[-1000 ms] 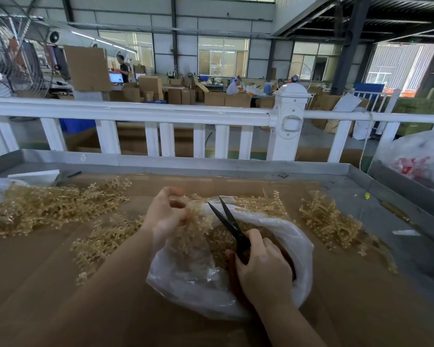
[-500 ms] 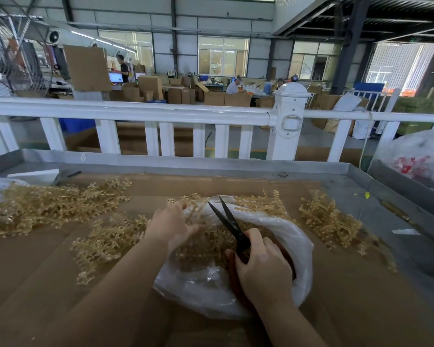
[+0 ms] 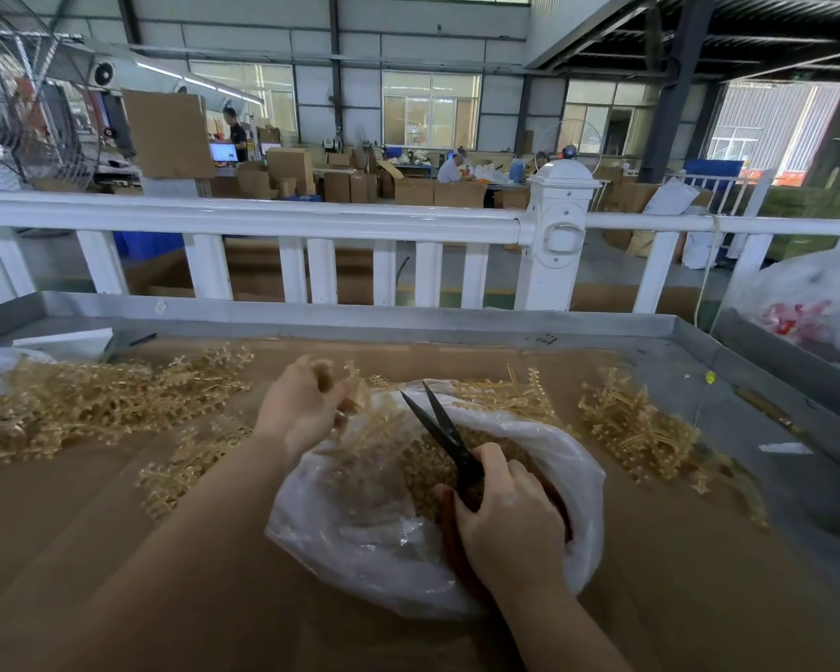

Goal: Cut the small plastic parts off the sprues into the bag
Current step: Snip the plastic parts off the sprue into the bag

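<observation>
Scissors sit gripped in the right hand, fingers curled round the handles, black blades parted and pointing up over the mouth of the clear plastic bag. The bag lies on the cardboard-covered table, already holding a heap of small golden parts. Just beyond, the left hand has its fingers curled onto a golden sprue at the bag's far-left edge, close to the blade tips.

That closeness is the worry: a snap made with the fingertips so near the open blades could nick them. The thin bag film lies right under the blades too, and a low cut might slit it and let the parts spill. A cut made off the bag's opening would likely flick pieces onto the cardboard.

Farther out, loose sprue piles spread left, another pile right, all well clear of the bag. A white railing stands behind.
</observation>
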A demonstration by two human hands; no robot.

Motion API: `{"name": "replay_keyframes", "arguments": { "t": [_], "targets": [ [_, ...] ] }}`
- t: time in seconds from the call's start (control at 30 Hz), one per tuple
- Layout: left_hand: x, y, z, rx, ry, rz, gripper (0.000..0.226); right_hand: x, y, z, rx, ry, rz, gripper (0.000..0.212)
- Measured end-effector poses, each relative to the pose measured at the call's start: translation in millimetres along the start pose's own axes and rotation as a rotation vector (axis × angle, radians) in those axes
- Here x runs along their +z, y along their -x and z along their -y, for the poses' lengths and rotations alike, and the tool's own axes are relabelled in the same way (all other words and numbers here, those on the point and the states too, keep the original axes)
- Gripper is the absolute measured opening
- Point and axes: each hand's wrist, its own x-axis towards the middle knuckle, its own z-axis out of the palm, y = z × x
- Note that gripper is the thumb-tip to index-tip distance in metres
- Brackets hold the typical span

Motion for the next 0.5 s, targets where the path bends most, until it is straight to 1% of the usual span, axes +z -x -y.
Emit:
{"name": "replay_keyframes", "arguments": {
  "t": [0.07,0.13,0.2,0.37,0.43,0.5],
  "targets": [
    [-5,-3,-4,-0.067,0.172,-0.043,0.008,0,0,0,0.000,0.013,0.010,0.043],
    [-6,0,-6,-0.131,0.256,-0.072,0.008,0,-1,0,-0.001,0.008,0.014,0.042],
    [-5,5,-5,-0.166,0.232,-0.060,0.017,-1,0,1,0.001,0.006,0.020,0.042],
    [5,10,3,-0.218,0.084,0.114,0.022,-1,0,1,0.000,0.010,0.031,0.043],
    [7,9,5,-0.228,0.113,0.111,0.025,-2,0,1,-0.001,0.011,0.035,0.043],
    [6,7,4,-0.271,0.253,0.073,0.029,-1,0,1,-0.003,0.023,0.045,0.043]
  ]
}}
